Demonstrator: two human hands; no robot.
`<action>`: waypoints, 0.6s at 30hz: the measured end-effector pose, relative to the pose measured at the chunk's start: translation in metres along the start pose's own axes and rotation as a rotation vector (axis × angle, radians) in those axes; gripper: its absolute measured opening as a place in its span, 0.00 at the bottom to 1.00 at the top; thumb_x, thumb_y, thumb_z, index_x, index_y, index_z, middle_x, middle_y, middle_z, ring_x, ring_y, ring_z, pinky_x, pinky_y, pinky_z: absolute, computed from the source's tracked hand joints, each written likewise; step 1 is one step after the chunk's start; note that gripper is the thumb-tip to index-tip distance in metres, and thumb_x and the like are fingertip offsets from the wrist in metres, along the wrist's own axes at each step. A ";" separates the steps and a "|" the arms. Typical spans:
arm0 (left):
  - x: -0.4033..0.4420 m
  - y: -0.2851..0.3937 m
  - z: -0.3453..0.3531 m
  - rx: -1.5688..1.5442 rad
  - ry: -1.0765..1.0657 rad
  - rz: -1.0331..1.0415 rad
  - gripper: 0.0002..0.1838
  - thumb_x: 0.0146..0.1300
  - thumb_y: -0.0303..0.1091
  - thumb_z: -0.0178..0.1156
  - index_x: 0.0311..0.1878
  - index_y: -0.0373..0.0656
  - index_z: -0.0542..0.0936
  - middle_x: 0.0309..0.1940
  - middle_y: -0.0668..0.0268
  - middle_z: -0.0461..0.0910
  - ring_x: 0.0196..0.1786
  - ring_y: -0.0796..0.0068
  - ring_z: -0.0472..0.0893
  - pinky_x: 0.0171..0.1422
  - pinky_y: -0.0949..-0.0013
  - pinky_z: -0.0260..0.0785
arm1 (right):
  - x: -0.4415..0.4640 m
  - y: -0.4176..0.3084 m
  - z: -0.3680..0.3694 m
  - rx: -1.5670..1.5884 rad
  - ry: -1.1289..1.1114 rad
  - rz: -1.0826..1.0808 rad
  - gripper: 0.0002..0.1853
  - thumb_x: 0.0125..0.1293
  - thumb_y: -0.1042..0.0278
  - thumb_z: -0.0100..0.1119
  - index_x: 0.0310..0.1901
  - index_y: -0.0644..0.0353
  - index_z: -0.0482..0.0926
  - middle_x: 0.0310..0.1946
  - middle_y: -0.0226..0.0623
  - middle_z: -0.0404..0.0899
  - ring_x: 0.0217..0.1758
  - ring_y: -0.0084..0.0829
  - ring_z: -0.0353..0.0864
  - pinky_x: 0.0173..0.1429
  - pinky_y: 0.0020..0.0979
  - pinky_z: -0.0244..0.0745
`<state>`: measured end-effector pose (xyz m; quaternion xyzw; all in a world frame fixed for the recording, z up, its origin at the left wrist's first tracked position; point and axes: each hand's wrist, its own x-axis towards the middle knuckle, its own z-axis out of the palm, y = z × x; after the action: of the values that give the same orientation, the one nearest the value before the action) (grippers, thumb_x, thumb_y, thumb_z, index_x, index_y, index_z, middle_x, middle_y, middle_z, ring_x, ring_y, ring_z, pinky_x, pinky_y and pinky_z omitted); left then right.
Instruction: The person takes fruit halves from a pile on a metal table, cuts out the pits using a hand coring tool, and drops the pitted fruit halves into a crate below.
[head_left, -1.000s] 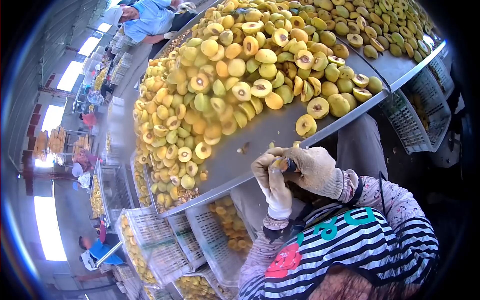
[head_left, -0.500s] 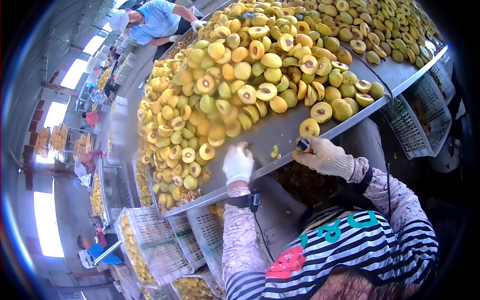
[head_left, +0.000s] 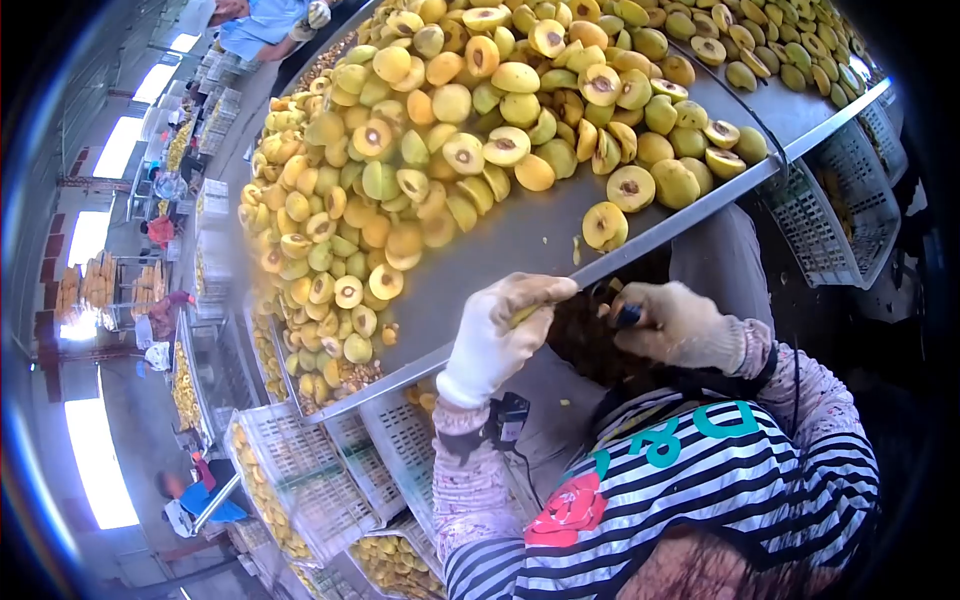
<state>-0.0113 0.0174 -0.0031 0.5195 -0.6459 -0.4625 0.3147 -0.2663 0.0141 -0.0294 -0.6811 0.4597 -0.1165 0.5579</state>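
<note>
White-gloved, my left hand (head_left: 495,335) curls by the table's (head_left: 450,295) near edge, its hold unclear; my right hand (head_left: 682,325) grips a dark tool (head_left: 628,316); fruit (head_left: 505,147) heaps beyond, likely for easy reach.

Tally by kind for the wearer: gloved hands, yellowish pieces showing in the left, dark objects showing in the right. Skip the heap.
Gloved hands: 2 (left hand, right hand)
Yellowish piece, left: 1
Dark object, right: 1
Total: 4
Anything hidden inside the grips is uncounted.
</note>
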 end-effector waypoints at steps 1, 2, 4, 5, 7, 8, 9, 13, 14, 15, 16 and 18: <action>-0.007 -0.003 0.001 0.085 0.089 0.000 0.13 0.60 0.15 0.57 0.46 0.31 0.85 0.43 0.63 0.85 0.44 0.77 0.82 0.51 0.74 0.74 | -0.002 0.004 -0.007 0.145 0.047 0.049 0.17 0.64 0.61 0.68 0.51 0.58 0.79 0.27 0.32 0.83 0.31 0.31 0.84 0.39 0.32 0.78; -0.013 -0.005 0.001 0.175 0.179 0.006 0.13 0.60 0.15 0.57 0.46 0.31 0.85 0.43 0.63 0.85 0.44 0.77 0.82 0.51 0.74 0.74 | -0.002 0.007 -0.014 0.288 0.100 0.093 0.14 0.64 0.62 0.68 0.47 0.60 0.79 0.25 0.28 0.81 0.27 0.25 0.81 0.35 0.29 0.76; -0.021 -0.023 0.018 0.056 0.378 -0.094 0.12 0.62 0.16 0.56 0.45 0.32 0.85 0.41 0.63 0.85 0.42 0.78 0.81 0.49 0.76 0.74 | 0.001 0.016 -0.025 0.493 0.076 0.108 0.09 0.66 0.65 0.67 0.38 0.58 0.76 0.22 0.23 0.76 0.22 0.16 0.73 0.28 0.22 0.69; -0.023 -0.027 0.028 0.004 0.419 -0.131 0.12 0.63 0.17 0.56 0.46 0.32 0.85 0.41 0.63 0.85 0.41 0.78 0.81 0.48 0.76 0.73 | 0.001 0.009 -0.023 0.630 0.123 0.106 0.09 0.69 0.65 0.65 0.35 0.54 0.73 0.20 0.21 0.71 0.18 0.15 0.67 0.22 0.19 0.63; -0.023 -0.032 0.052 -0.388 0.290 -0.152 0.10 0.66 0.20 0.58 0.48 0.33 0.83 0.40 0.65 0.85 0.38 0.82 0.79 0.43 0.76 0.74 | 0.008 0.012 -0.015 0.792 0.108 0.063 0.09 0.70 0.63 0.64 0.36 0.54 0.73 0.19 0.21 0.70 0.17 0.14 0.66 0.21 0.19 0.61; -0.026 -0.028 0.062 -0.569 0.100 -0.367 0.09 0.70 0.25 0.57 0.48 0.34 0.83 0.40 0.64 0.84 0.38 0.79 0.80 0.45 0.74 0.75 | 0.008 0.013 -0.010 0.870 0.093 0.044 0.09 0.70 0.63 0.63 0.37 0.54 0.73 0.19 0.21 0.69 0.17 0.14 0.66 0.20 0.18 0.60; -0.026 -0.033 0.067 -0.708 0.153 -0.281 0.11 0.73 0.30 0.55 0.50 0.35 0.83 0.43 0.62 0.84 0.40 0.76 0.81 0.48 0.72 0.76 | 0.007 0.010 -0.007 0.883 0.074 0.032 0.09 0.71 0.62 0.63 0.39 0.55 0.73 0.19 0.21 0.68 0.17 0.14 0.65 0.20 0.19 0.59; -0.017 -0.023 0.066 -1.426 0.516 -0.162 0.22 0.78 0.43 0.47 0.63 0.37 0.76 0.54 0.55 0.80 0.53 0.60 0.80 0.62 0.55 0.76 | -0.001 0.010 0.004 0.820 -0.069 0.008 0.13 0.75 0.55 0.57 0.42 0.57 0.74 0.21 0.24 0.71 0.18 0.16 0.67 0.22 0.19 0.63; -0.016 -0.021 0.067 -1.463 0.488 -0.133 0.22 0.78 0.43 0.47 0.63 0.37 0.76 0.53 0.55 0.80 0.53 0.59 0.80 0.63 0.54 0.75 | -0.004 0.005 0.005 0.780 -0.150 0.046 0.15 0.75 0.53 0.56 0.42 0.57 0.74 0.21 0.24 0.72 0.18 0.16 0.67 0.23 0.20 0.64; -0.014 -0.020 0.071 -1.501 0.459 -0.103 0.22 0.78 0.43 0.47 0.63 0.37 0.76 0.52 0.55 0.80 0.52 0.58 0.80 0.63 0.53 0.75 | -0.004 -0.002 0.007 0.690 -0.267 0.060 0.17 0.76 0.51 0.55 0.42 0.58 0.74 0.21 0.25 0.72 0.18 0.17 0.68 0.23 0.21 0.65; -0.014 -0.019 0.073 -1.538 0.429 -0.077 0.22 0.78 0.42 0.47 0.62 0.37 0.77 0.51 0.55 0.80 0.52 0.56 0.80 0.64 0.52 0.74 | -0.004 -0.005 0.011 0.688 -0.376 0.129 0.17 0.76 0.50 0.54 0.42 0.58 0.74 0.19 0.26 0.72 0.19 0.18 0.69 0.23 0.22 0.65; -0.015 -0.021 0.074 -1.507 0.439 -0.060 0.21 0.77 0.42 0.48 0.61 0.38 0.77 0.50 0.55 0.80 0.51 0.56 0.80 0.65 0.49 0.73 | -0.002 -0.006 0.017 0.671 -0.455 0.090 0.19 0.75 0.47 0.55 0.42 0.58 0.75 0.19 0.26 0.72 0.20 0.18 0.70 0.23 0.23 0.64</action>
<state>-0.0650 0.0507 -0.0487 0.2627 -0.0669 -0.6709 0.6903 -0.2532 0.0264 -0.0295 -0.4486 0.2905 -0.0821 0.8412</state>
